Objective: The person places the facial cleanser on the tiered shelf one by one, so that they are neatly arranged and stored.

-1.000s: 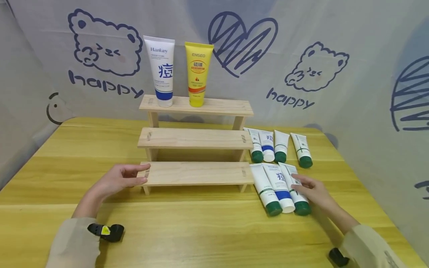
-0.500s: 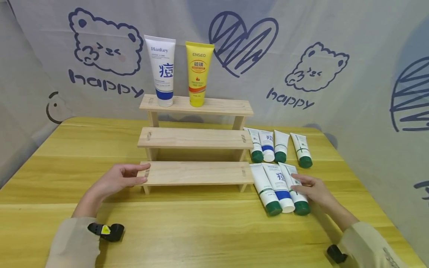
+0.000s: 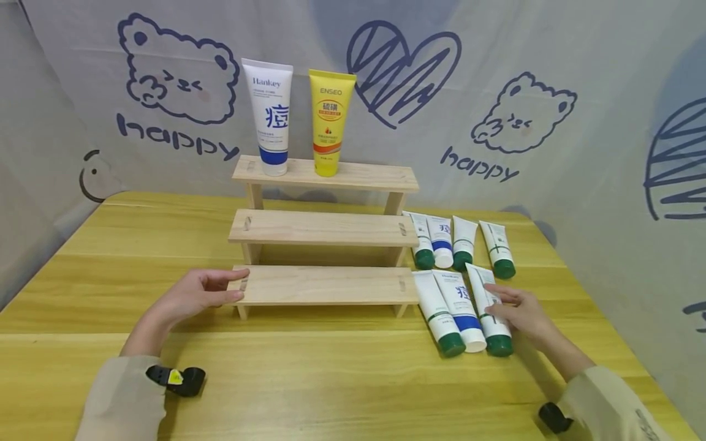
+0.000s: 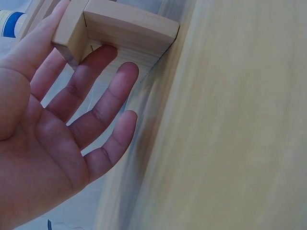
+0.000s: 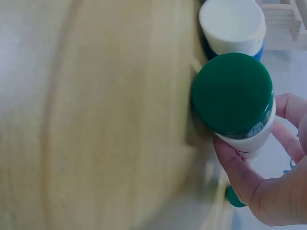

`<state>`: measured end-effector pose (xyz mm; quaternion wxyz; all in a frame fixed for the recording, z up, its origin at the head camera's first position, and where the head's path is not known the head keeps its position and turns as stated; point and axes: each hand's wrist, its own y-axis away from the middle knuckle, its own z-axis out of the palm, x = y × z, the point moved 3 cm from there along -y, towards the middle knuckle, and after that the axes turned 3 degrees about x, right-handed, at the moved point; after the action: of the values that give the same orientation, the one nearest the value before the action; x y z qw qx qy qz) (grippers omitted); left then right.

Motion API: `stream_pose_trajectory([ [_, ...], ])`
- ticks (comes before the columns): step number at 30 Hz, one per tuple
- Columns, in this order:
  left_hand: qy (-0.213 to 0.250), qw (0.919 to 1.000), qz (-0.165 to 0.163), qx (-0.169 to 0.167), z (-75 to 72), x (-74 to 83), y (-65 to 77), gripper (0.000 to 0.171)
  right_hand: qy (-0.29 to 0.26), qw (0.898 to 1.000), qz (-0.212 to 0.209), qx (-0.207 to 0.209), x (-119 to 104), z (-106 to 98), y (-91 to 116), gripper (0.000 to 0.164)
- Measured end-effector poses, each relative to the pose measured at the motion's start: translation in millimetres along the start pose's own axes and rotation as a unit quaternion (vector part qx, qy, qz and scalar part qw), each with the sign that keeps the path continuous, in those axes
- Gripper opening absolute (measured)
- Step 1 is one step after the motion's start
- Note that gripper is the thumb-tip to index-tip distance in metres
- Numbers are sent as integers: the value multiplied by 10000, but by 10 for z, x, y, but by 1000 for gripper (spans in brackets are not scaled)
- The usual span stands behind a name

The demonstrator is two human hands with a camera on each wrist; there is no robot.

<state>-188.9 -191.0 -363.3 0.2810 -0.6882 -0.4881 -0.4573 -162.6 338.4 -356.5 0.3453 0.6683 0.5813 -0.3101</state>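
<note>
In the head view, my left hand grips the left end of the bottom step of a three-step wooden display stand. The left wrist view shows my left fingers spread below the step's end, one fingertip touching its wood. My right hand holds a white squeeze tube with a green cap, thumb and fingers on opposite sides. It lies beside a white-and-blue tube and another green-capped tube. In the right wrist view, the held tube's green cap faces the camera.
On the top step stand a white Hankey tube and a yellow ENSEO tube. Several smaller tubes lie behind, among them a green-capped one at the far right. A printed cloth hangs behind the wooden table.
The upper end of the tube in my right hand has swung right, opening a gap from the white-and-blue tube. My left hand stays on the step. The head view has shifted slightly.
</note>
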Motion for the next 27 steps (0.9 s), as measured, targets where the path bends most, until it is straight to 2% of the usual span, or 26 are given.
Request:
stream_pose_trajectory([
  [12, -60, 10000, -52, 23, -2, 9, 3, 55, -129, 9998, -60, 148, -81, -125, 5, 52],
  [22, -128, 9999, 21, 54, -3, 4, -1, 54, -203, 9949, -846, 511, -185, -165, -25, 50],
  [27, -168, 9998, 45, 66, -9, -1, -7, 54, -282, 9940, -930, 503, -274, -192, -55, 49],
])
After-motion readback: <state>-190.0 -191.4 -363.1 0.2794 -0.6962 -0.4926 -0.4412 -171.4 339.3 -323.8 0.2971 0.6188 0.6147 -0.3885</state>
